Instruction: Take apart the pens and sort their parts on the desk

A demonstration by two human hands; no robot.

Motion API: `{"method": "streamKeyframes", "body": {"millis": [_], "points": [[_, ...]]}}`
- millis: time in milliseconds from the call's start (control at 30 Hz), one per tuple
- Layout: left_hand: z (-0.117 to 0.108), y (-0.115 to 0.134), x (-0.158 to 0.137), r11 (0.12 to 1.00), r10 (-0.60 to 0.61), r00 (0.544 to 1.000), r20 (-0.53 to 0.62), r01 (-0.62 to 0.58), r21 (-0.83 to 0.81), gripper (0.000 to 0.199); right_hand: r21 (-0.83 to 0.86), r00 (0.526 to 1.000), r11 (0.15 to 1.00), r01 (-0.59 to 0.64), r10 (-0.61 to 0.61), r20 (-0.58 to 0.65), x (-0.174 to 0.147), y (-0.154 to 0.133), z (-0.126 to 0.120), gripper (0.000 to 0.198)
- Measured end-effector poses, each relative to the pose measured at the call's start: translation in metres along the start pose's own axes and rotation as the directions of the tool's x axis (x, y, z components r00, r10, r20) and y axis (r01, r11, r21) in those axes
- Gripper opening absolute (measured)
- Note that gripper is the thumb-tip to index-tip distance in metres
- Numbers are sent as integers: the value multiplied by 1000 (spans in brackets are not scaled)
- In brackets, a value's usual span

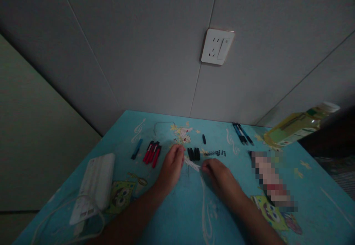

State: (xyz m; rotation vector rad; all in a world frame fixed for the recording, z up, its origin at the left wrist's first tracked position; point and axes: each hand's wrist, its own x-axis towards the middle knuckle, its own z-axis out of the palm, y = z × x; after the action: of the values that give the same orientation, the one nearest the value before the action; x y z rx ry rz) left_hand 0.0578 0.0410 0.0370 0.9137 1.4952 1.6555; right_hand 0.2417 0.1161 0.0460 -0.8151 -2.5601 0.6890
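My left hand (174, 162) is closed around one end of several thin white sticks (192, 164) that look like pen refills. At their other end, the fingertips of my right hand (216, 173) are pinched together. Just beyond the sticks lies a row of short black pen parts (193, 154). To the right of that row are small dark pieces (215, 153), too small to name surely. Red pen barrels (152, 153) lie left of my left hand, with a blue pen barrel (137, 149) beside them. A single black piece (204, 139) lies farther back.
A white power strip (94, 186) with a cable lies at left. Blue pens (242, 133) sit at the back right, near a bottle of yellow liquid (299, 125). A blurred-out item (271, 182) lies right of my right arm. The wall with a socket (217, 46) borders the blue table (172, 215).
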Motion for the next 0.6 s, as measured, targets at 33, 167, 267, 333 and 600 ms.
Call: {"method": "streamKeyframes", "body": {"millis": [33, 167, 267, 333, 600], "points": [[0, 0, 0, 999, 13, 1000, 14, -14, 39, 30, 40, 999, 999, -10, 12, -52, 0, 1, -2, 19], [2, -1, -2, 986, 47, 995, 88, -61, 156, 21, 134, 990, 989, 65, -48, -129, -1, 3, -8, 29], [3, -1, -4, 990, 46, 992, 114, -61, 131, 18, 159, 988, 984, 73, -49, -149, -1, 2, -8, 28], [3, 0, -5, 989, 62, 988, 139, -80, 127, 16, 163, 984, 985, 63, -34, -173, 0, 2, -7, 27], [2, 1, -5, 977, 89, 977, 194, -124, 176, 14, 115, 978, 990, 76, -52, -201, 1, 6, -8, 26]]}}
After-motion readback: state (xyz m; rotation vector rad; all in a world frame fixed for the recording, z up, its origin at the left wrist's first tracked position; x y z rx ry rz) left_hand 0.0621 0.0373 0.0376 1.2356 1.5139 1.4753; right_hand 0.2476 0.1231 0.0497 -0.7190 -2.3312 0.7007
